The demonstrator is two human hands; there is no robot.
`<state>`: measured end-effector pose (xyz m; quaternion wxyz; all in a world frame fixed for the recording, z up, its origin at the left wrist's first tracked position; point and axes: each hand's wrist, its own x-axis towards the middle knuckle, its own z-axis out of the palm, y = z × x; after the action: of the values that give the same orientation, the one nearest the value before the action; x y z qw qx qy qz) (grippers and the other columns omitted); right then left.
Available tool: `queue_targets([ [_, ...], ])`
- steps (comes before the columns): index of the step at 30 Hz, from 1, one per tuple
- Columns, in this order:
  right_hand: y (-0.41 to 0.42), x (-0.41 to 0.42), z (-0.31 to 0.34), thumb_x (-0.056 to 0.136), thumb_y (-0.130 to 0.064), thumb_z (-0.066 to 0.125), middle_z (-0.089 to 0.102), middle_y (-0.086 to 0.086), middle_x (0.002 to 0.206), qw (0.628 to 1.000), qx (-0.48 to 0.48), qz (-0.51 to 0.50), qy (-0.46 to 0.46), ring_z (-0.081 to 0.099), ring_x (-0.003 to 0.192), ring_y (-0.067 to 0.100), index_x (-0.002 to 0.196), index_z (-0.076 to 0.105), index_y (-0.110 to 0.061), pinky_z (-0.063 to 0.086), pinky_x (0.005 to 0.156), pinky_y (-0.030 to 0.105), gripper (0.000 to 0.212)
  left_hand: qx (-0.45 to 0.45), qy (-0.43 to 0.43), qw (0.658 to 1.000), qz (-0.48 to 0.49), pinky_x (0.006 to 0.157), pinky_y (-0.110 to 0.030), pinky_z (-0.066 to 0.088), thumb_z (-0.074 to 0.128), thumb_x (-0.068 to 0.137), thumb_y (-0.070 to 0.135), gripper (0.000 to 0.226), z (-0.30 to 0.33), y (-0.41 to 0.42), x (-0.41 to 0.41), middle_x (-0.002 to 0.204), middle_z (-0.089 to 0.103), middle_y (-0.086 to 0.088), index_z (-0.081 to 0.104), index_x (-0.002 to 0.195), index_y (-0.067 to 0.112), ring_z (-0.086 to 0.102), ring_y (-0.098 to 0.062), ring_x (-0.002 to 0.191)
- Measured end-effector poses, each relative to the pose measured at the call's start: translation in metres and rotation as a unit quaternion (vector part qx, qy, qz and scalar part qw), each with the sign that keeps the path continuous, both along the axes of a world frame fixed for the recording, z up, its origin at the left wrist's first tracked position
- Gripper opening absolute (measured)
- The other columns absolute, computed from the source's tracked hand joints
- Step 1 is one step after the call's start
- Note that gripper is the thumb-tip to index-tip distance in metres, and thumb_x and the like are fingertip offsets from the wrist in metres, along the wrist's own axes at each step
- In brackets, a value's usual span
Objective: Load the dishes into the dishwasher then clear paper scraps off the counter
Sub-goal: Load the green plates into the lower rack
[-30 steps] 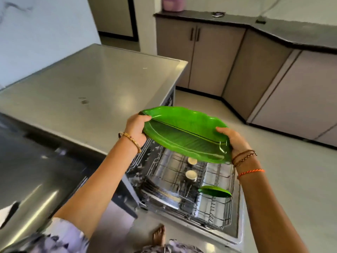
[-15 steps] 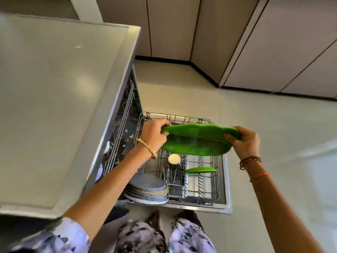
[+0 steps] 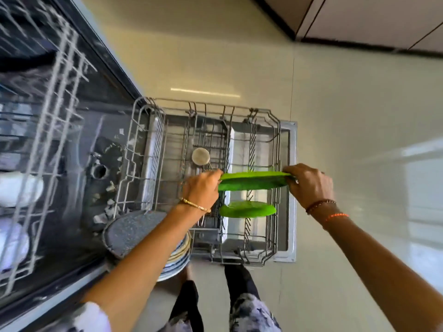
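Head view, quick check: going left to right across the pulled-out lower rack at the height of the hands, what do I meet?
Rack's left wire wall → left hand → held green plate → right hand → floor.

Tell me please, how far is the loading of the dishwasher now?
Partly done. One green plate already stands on edge in the lower rack, and a small round steel piece sits in its middle. In hand: the left hand and right hand hold a second green plate over the rack. Left: the stack of plates and the paper scraps, not in view.
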<state>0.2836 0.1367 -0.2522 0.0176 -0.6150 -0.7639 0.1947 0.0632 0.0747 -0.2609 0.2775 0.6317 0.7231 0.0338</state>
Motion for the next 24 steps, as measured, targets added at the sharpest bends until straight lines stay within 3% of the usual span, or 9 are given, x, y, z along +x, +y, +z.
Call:
queue_targets([
  [4, 0.014, 0.012, -0.044, 0.079, -0.008, 0.067, 0.064, 0.014, 0.095, 0.995, -0.022, 0.082, -0.050, 0.065, 0.079, 0.038, 0.095, 0.071, -0.009, 0.050, 0.057, 0.039, 0.017, -0.022, -0.013, 1.000, 0.003, 0.076, -0.043, 0.048, 0.048, 0.090, 0.004, 0.028, -0.044, 0.012, 0.014, 0.105, 0.066, -0.023, 0.059, 0.115, 0.002, 0.063, -0.041, 0.093],
  [7, 0.019, 0.005, -0.070, 0.062, -0.003, 0.077, 0.062, 0.012, 0.073, 0.994, 0.008, 0.106, -0.019, 0.064, 0.058, 0.035, 0.075, 0.071, -0.008, 0.047, 0.040, 0.034, 0.015, -0.039, -0.018, 0.998, 0.053, 0.080, -0.041, 0.048, 0.051, 0.086, -0.002, 0.033, -0.069, 0.019, 0.014, 0.105, 0.066, -0.024, 0.061, 0.117, 0.003, 0.063, -0.039, 0.094],
  [10, 0.022, -0.003, -0.085, 0.057, -0.005, 0.074, 0.060, 0.010, 0.064, 0.987, 0.029, 0.159, -0.009, 0.061, 0.048, 0.032, 0.065, 0.069, -0.007, 0.045, 0.035, 0.031, 0.010, -0.082, 0.019, 0.996, 0.044, 0.082, -0.038, 0.046, 0.050, 0.088, 0.002, 0.032, -0.087, 0.019, 0.008, 0.106, 0.066, -0.019, 0.059, 0.119, 0.008, 0.060, -0.035, 0.099],
  [16, 0.016, 0.005, -0.107, 0.045, -0.004, 0.088, 0.056, 0.006, 0.056, 0.982, -0.003, 0.178, -0.061, 0.059, 0.044, 0.027, 0.060, 0.067, -0.011, 0.042, 0.032, 0.026, 0.027, -0.150, 0.047, 0.987, 0.011, 0.077, -0.040, 0.049, 0.046, 0.094, 0.007, 0.031, -0.101, 0.014, 0.014, 0.106, 0.065, -0.017, 0.055, 0.123, 0.014, 0.061, -0.034, 0.098],
  [21, 0.012, 0.009, -0.120, 0.054, 0.003, 0.083, 0.061, 0.007, 0.062, 0.980, -0.051, 0.163, -0.102, 0.062, 0.056, 0.031, 0.068, 0.069, -0.010, 0.048, 0.039, 0.033, 0.023, -0.186, 0.069, 0.980, 0.001, 0.075, -0.034, 0.046, 0.040, 0.098, 0.011, 0.028, -0.109, 0.016, 0.022, 0.107, 0.063, -0.017, 0.054, 0.122, 0.011, 0.060, -0.032, 0.101],
  [24, 0.009, 0.007, -0.124, 0.085, -0.002, 0.057, 0.067, 0.008, 0.096, 0.971, -0.109, 0.164, -0.132, 0.059, 0.098, 0.031, 0.101, 0.068, -0.010, 0.051, 0.074, 0.039, 0.021, -0.216, 0.069, 0.974, 0.000, 0.080, -0.035, 0.049, 0.039, 0.099, 0.015, 0.030, -0.115, 0.013, 0.022, 0.109, 0.063, -0.017, 0.050, 0.126, 0.010, 0.060, -0.031, 0.102],
])
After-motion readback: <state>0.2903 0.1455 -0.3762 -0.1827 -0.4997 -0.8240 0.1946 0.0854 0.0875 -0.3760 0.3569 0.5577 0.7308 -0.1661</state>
